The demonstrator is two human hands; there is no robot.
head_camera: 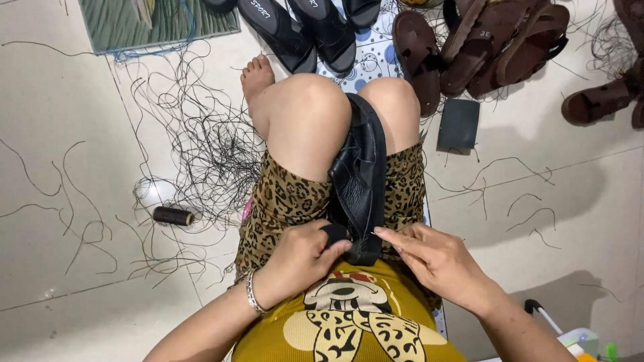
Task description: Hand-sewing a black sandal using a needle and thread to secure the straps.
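A black leather sandal (362, 174) stands on edge, clamped between my knees, its heel end towards my body. My left hand (305, 258) grips the near end of the sandal, thumb and fingers closed around the black strap. My right hand (436, 258) rests against the same end from the right, forefinger and thumb pinched at the sole's edge; whether a needle is in them is too small to tell. I sit on the floor in leopard-print shorts and a yellow shirt.
Black thread scraps (201, 141) litter the tiled floor at left, beside a dark thread spool (173, 216). Black slides (302, 27) and brown sandals (496, 43) lie beyond my knees. A dark square piece (459, 124) lies at right, a green mat (154, 23) at top left.
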